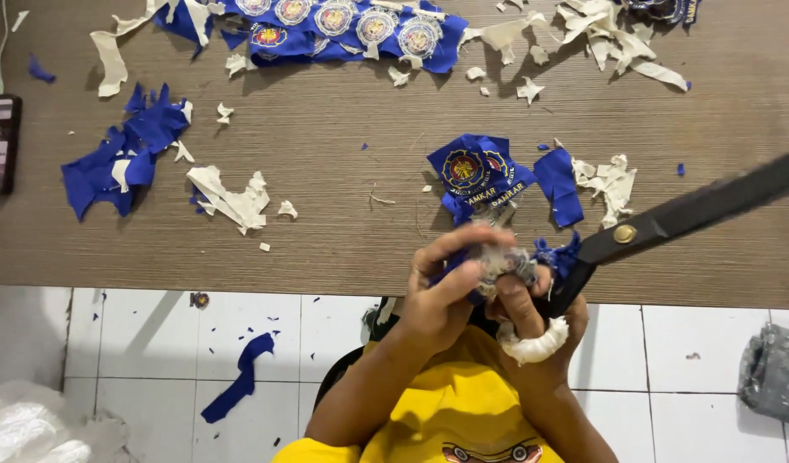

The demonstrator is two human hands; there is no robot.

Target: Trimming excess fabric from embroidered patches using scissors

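Observation:
My left hand (441, 287) pinches a small round embroidered patch (502, 260) with blue cloth trim around it. My right hand (531, 313) grips the handle of large black scissors (669, 219), whose blades point up and to the right; the handle loop is wrapped in white cloth. The hands meet just over the near edge of the wooden table (343, 154). A cut blue patch piece (476, 171) lies on the table just beyond them.
A strip of blue patches (343, 26) lies at the far edge. Blue scraps (124, 159) and white backing scraps (231, 201) are scattered about. A phone (0, 141) sits at the left. White tiled floor (154, 343) lies below, with a blue scrap (240, 377).

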